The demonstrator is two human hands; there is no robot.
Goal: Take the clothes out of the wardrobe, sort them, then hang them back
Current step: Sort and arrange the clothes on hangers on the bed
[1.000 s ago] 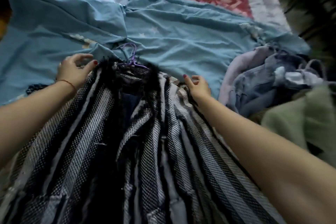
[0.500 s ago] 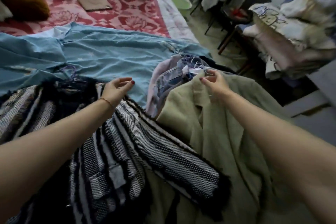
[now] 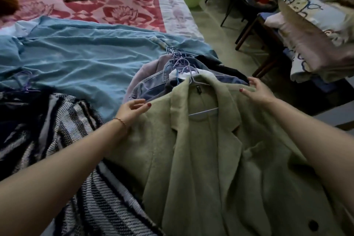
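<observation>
Green wool coat (image 3: 210, 159) topping hangered pile (image 3: 153, 86), both hands (image 3: 132, 110) (image 3: 257, 92) loosely open at its shoulders, striped garment (image 3: 57, 130) left

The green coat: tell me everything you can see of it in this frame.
The green coat is pale sage, of a thick felted, wool-like cloth, with wide notched lapels and one dark button low on the right. It lies face up on the bed, open at the front, on a pale hanger whose hook pokes out at the collar. A small dark label sits inside the neck. It tops a pile of hung clothes and overlaps the striped garment. The left hand touches one shoulder, the right hand the other.
</observation>
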